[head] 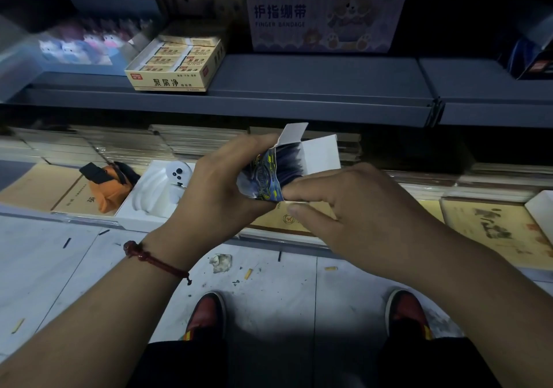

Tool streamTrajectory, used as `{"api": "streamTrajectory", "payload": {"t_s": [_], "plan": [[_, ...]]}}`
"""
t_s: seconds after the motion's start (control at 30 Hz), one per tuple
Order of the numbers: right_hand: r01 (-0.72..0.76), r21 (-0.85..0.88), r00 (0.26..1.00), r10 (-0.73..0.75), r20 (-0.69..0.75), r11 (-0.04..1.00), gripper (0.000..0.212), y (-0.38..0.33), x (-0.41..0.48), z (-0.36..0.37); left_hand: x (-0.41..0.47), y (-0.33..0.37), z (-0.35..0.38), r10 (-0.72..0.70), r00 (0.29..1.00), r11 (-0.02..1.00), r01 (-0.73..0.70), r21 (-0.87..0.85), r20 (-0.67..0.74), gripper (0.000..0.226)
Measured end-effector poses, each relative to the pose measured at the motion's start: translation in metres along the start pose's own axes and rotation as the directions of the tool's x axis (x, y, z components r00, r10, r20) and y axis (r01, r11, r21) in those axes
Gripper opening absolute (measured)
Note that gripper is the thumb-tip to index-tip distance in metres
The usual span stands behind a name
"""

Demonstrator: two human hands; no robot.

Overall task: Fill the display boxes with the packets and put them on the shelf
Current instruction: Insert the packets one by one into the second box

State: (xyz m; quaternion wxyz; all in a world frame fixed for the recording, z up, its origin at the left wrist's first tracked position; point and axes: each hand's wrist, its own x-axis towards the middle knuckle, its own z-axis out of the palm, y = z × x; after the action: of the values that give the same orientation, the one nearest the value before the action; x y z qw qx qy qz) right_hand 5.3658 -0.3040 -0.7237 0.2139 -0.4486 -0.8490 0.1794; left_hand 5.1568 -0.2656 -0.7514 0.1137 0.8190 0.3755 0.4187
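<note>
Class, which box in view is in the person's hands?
The white display box holding blue packets; the yellow box and lilac Finger Bandage box sit on the shelf.

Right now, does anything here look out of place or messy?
Yes. A crumpled scrap and yellow bits litter the floor near the shoes, and an orange pouch lies loose on the notebooks.

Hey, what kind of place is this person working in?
Probably a stationery shop aisle: the grey shelf carries an open display box of erasers and a carton marked Finger Bandage, and stacked notebooks fill the tier below.
</note>
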Motion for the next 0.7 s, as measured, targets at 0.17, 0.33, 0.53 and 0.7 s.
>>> {"api": "streamTrajectory", "payload": {"t_s": [0.17,0.33,0.53,0.7], "plan": [[-0.001,-0.030,0.992,0.005,0.122,1.000,0.020,-0.006,-0.004,0.000,0.001,-0.002,0.000,-0.013,0.998,0.998,0.010,0.061,0.054,0.060],[-0.043,-0.031,0.969,0.049,0.240,0.999,0.021,-0.005,-0.004,-0.001,0.002,0.001,0.004,0.031,0.994,0.995,-0.041,0.093,0.106,0.056],[-0.111,0.017,0.937,0.099,0.334,0.994,0.026,-0.003,-0.002,0.002,-0.001,0.001,0.009,0.033,0.990,0.994,-0.047,0.098,0.137,0.057],[-0.117,0.107,0.980,0.097,0.173,0.987,0.012,0.005,-0.003,0.000,0.002,-0.001,0.004,0.016,0.990,0.990,-0.036,0.138,0.140,0.064]]}}
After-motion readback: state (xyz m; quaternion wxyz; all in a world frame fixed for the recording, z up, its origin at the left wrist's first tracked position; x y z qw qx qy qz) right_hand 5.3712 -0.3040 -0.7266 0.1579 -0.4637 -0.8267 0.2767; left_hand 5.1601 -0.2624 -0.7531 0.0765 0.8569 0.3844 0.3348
